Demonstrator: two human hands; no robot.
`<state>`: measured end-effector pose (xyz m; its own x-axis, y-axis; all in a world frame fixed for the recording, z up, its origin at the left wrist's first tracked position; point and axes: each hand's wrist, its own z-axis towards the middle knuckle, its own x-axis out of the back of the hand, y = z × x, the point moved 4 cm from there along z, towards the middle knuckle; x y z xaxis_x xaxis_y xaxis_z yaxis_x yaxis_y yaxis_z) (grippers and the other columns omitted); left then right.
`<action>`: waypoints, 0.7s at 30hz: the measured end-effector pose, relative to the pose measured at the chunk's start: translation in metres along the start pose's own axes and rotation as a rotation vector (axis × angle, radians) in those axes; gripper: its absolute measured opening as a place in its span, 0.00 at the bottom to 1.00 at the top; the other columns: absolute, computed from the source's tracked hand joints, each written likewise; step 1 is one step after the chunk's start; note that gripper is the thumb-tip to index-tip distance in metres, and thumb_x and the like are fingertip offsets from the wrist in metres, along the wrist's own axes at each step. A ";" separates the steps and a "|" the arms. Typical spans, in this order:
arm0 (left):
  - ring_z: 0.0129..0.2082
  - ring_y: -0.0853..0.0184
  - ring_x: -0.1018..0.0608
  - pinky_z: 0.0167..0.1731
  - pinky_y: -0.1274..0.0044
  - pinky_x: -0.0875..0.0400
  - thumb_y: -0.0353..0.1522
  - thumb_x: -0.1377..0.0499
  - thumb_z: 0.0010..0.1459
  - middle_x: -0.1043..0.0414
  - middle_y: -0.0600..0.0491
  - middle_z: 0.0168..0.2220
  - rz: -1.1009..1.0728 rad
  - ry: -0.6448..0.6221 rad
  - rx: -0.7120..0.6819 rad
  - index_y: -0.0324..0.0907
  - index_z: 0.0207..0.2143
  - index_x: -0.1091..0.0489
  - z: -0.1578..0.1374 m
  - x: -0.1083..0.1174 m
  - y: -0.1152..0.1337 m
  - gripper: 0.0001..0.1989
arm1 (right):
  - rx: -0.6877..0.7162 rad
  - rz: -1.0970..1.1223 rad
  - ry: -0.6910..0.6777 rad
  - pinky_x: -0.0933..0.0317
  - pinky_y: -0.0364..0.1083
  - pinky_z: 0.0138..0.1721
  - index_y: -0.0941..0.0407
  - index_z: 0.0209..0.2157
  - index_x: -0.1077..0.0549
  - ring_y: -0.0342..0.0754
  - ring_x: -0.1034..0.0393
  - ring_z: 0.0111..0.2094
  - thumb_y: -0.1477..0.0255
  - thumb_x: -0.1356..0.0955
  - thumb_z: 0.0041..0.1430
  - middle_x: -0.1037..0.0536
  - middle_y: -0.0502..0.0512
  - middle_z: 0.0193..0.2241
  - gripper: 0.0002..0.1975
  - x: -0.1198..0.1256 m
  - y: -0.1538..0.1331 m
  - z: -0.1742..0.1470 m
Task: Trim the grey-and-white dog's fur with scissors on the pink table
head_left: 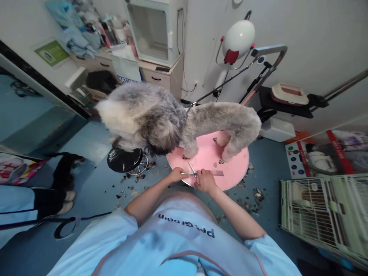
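My left hand (176, 175) is closed, its fingertips pinching one thin metal part of the scissors (191, 167). The scissors are spread apart, low over the near side of the pink round table (235, 168). My right hand (205, 181) is closed around their handle end. A comb (217, 173) juts out to the right past my right fingers; whether it is held or lies on the table I cannot tell. Beyond my hands a grey dog (221, 117) with a close-clipped body stands on the table. Long grey-and-white fur (140, 109) spreads at its left; I cannot tell whether that is all one dog.
A black round stool (125, 159) stands left of the table, with fur clippings (258, 194) around the floor. A metal arm (271, 50) reaches over the dog. Wire cages (313, 207) stand at right. At far left are a person's shoes (66, 207) and a black animal (63, 168).
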<state>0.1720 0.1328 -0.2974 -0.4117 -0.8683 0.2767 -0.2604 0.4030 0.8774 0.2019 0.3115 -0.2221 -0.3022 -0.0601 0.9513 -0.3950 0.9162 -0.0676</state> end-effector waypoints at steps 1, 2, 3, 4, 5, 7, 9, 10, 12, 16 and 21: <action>0.21 0.74 0.42 0.24 0.79 0.54 0.41 0.36 0.44 0.46 0.60 0.16 0.024 -0.015 -0.008 0.37 0.17 0.35 -0.003 -0.001 -0.002 0.17 | 0.006 0.001 -0.001 0.47 0.54 0.50 0.61 0.48 0.30 0.62 0.33 0.46 0.64 0.32 0.55 0.28 0.67 0.44 0.21 -0.002 -0.004 0.000; 0.22 0.74 0.39 0.24 0.79 0.51 0.39 0.37 0.46 0.43 0.59 0.17 0.048 -0.015 -0.009 0.37 0.18 0.32 -0.005 -0.003 -0.005 0.15 | 0.013 0.008 -0.005 0.47 0.54 0.51 0.61 0.48 0.30 0.62 0.33 0.47 0.64 0.32 0.55 0.28 0.67 0.44 0.21 -0.006 -0.007 0.001; 0.23 0.73 0.37 0.25 0.80 0.49 0.38 0.39 0.49 0.40 0.58 0.18 0.071 -0.001 -0.003 0.36 0.19 0.31 -0.007 -0.003 -0.008 0.14 | 0.014 0.024 -0.024 0.47 0.54 0.51 0.61 0.49 0.31 0.62 0.33 0.48 0.65 0.32 0.55 0.28 0.68 0.46 0.22 -0.012 -0.010 0.001; 0.24 0.72 0.35 0.26 0.80 0.46 0.36 0.42 0.52 0.37 0.57 0.19 0.096 0.021 0.011 0.36 0.20 0.31 -0.008 -0.003 -0.013 0.13 | 0.007 0.046 -0.060 0.47 0.54 0.51 0.61 0.50 0.31 0.62 0.33 0.49 0.66 0.32 0.56 0.28 0.68 0.47 0.22 -0.019 -0.012 0.001; 0.25 0.72 0.33 0.27 0.80 0.44 0.35 0.45 0.55 0.35 0.56 0.20 0.123 0.044 0.034 0.36 0.21 0.30 -0.010 -0.002 -0.020 0.14 | -0.008 0.070 -0.107 0.46 0.53 0.51 0.61 0.51 0.31 0.62 0.33 0.49 0.68 0.32 0.56 0.28 0.69 0.48 0.21 -0.028 -0.012 0.000; 0.27 0.69 0.30 0.30 0.79 0.40 0.33 0.49 0.59 0.31 0.53 0.23 0.187 0.082 0.101 0.35 0.23 0.29 -0.017 0.004 -0.036 0.15 | -0.047 0.109 -0.208 0.44 0.50 0.47 0.61 0.52 0.31 0.58 0.30 0.47 0.73 0.33 0.56 0.27 0.68 0.48 0.21 -0.047 -0.006 -0.002; 0.33 0.64 0.25 0.36 0.76 0.35 0.33 0.47 0.59 0.25 0.48 0.29 0.259 0.112 0.181 0.34 0.30 0.25 -0.026 0.017 -0.055 0.14 | -0.088 0.122 -0.275 0.42 0.46 0.42 0.60 0.50 0.29 0.54 0.28 0.44 0.75 0.32 0.55 0.24 0.65 0.47 0.20 -0.062 0.012 -0.006; 0.39 0.59 0.23 0.40 0.74 0.33 0.32 0.44 0.57 0.23 0.43 0.36 0.298 0.136 0.219 0.33 0.36 0.24 -0.031 0.026 -0.065 0.12 | -0.108 0.118 -0.291 0.42 0.44 0.39 0.60 0.48 0.28 0.53 0.27 0.42 0.75 0.32 0.55 0.23 0.64 0.45 0.17 -0.068 0.024 -0.007; 0.54 0.50 0.27 0.51 0.67 0.35 0.32 0.38 0.52 0.31 0.32 0.56 0.385 0.238 0.294 0.30 0.57 0.32 -0.039 0.046 -0.081 0.29 | -0.164 0.093 -0.308 0.42 0.44 0.37 0.59 0.44 0.25 0.52 0.26 0.41 0.73 0.33 0.58 0.21 0.63 0.42 0.12 -0.073 0.057 -0.007; 0.60 0.58 0.30 0.60 0.72 0.40 0.34 0.48 0.64 0.30 0.39 0.58 0.509 0.282 0.262 0.34 0.55 0.29 -0.025 0.058 -0.085 0.21 | -0.235 -0.006 -0.270 0.41 0.47 0.38 0.60 0.43 0.25 0.54 0.25 0.41 0.77 0.40 0.64 0.22 0.68 0.44 0.14 -0.069 0.125 0.008; 0.65 0.59 0.35 0.65 0.73 0.46 0.33 0.45 0.64 0.34 0.41 0.61 0.536 0.264 0.146 0.37 0.58 0.30 0.039 0.032 -0.055 0.22 | -0.173 -0.042 -0.265 0.41 0.48 0.39 0.60 0.52 0.30 0.56 0.25 0.42 0.77 0.36 0.58 0.25 0.69 0.49 0.19 -0.074 0.165 0.026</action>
<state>0.1393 0.0944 -0.3522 -0.2931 -0.5688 0.7685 -0.2017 0.8225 0.5318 0.1370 0.4565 -0.3112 -0.5137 -0.1797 0.8390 -0.2654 0.9631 0.0437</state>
